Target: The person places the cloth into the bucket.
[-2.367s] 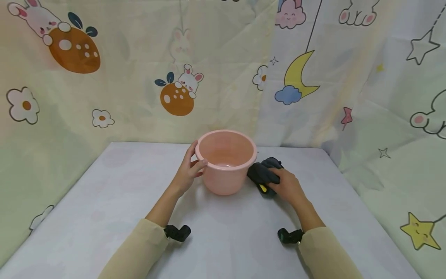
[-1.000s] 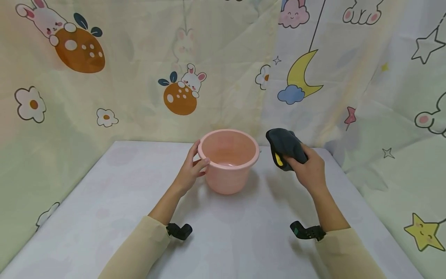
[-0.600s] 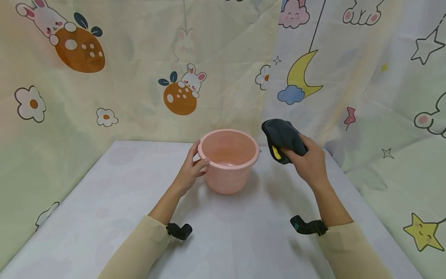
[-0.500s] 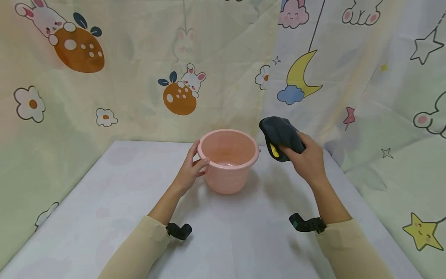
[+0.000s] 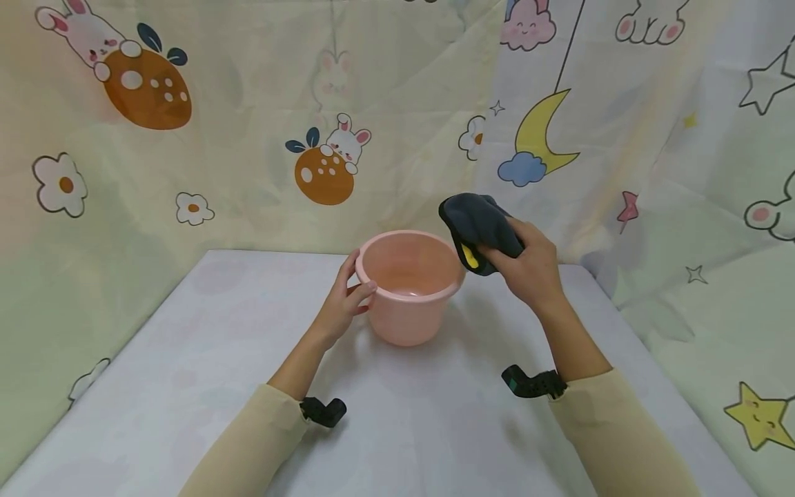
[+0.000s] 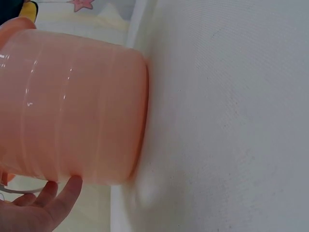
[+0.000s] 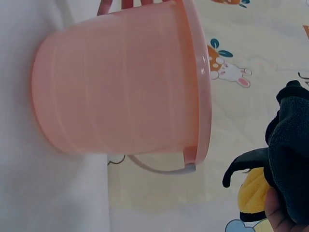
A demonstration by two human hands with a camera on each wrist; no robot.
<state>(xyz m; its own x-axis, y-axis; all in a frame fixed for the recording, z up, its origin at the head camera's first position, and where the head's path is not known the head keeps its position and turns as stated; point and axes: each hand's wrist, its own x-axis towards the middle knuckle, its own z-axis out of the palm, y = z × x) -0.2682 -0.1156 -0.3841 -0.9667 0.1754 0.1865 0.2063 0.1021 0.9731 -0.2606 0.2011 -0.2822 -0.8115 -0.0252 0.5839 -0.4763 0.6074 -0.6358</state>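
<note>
A pink plastic bucket (image 5: 406, 319) stands upright on the white table. My left hand (image 5: 335, 308) grips its left side, thumb over the rim and fingers against the outer wall. In the left wrist view its fingertips (image 6: 71, 192) touch the wall. My right hand (image 5: 533, 268) holds a soft dark grey fleece item (image 5: 484, 222) with black edging and a yellow part, its exact kind unclear. It hangs above the bucket's right rim, in the air. In the right wrist view the yellow part (image 7: 253, 191) shows beside a thumb or finger.
The white table (image 5: 385, 421) reaches back to a printed cloth backdrop (image 5: 242, 138) with rabbits, flowers and a moon. A pale handle (image 7: 164, 170) hangs at the bucket's far side. Small black devices (image 5: 324, 412) are strapped to both wrists.
My right hand has lifted the dark fleece item from the table beside the bucket, then carried it up and leftward to the rim. The left hand and bucket stay in place.
</note>
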